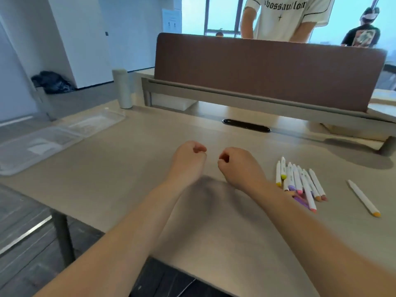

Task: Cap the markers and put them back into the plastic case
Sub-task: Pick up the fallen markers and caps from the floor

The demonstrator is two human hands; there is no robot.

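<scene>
**Hands at rest before the first pick.** Your left hand (188, 156) and right hand (237, 166) hover side by side on the near side of the cable slot (246, 125). Both have their fingers curled in toward the palm, and nothing shows in either.

The bundle of markers (300, 183) lies near and to the right of the slot, just beside your right forearm, the barrels roughly parallel and overlapping. A lone marker (363, 198) lies further right of the slot, apart from the bundle. The clear plastic case (21, 159) lies opened out well to the left of the slot, at the desk's (128, 189) left edge. Whether every coloured end is a seated cap or a bare tip cannot be told at this size.

**Handling (a judgement).**
- The markers look light, stiff and smooth, and round enough to roll when nudged.
- Take each one at mid-barrel, pinched between thumb and fingertips, keeping off any end that may be inked.
- Lift from the top of the bundle so the rest stay put.
- The case looks thin and light, and may slide when you press a marker into it, so steady it with your left hand.
</scene>
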